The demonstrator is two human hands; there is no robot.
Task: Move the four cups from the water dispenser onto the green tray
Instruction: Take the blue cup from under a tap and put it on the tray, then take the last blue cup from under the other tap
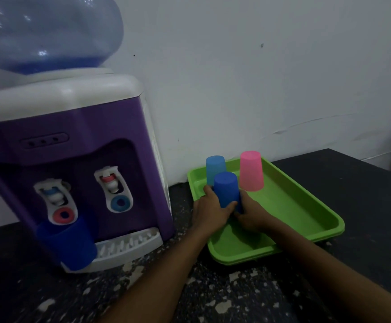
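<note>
While both hands are wrapped around the dark blue plastic cup (226, 190), it stands upside down near the far left corner of the green plastic tray (306, 213), with its closed bottom pointing up and a little away from the person. The left hand (209, 210) holds its left side and the right hand (252, 214) holds its right side, and the fingers of both curl around the wide rim end low down, so the cup is pinched between them. I cannot tell if its rim is flat on the tray floor yet, because the hands hide it. Just behind it stands a light blue plastic cup (214, 166), also upside down, so close that the two look like they touch. A pink plastic cup (251, 171) stands upside down just to the right, near the far edge of the tray. So three cups are at the tray, and I think one is left to go. That last one, another dark blue plastic cup (67, 245), leans at the front left corner of the purple and white water dispenser (110, 127), under the left tap, on the white drip grate (129, 245). It lies well to the left of both hands, and the left hand is nearer to it. The near half of the tray is bare, so there is plenty of room there, and the speckled dark counter (189, 294) between the dispenser and the tray has nothing in the way.
</note>
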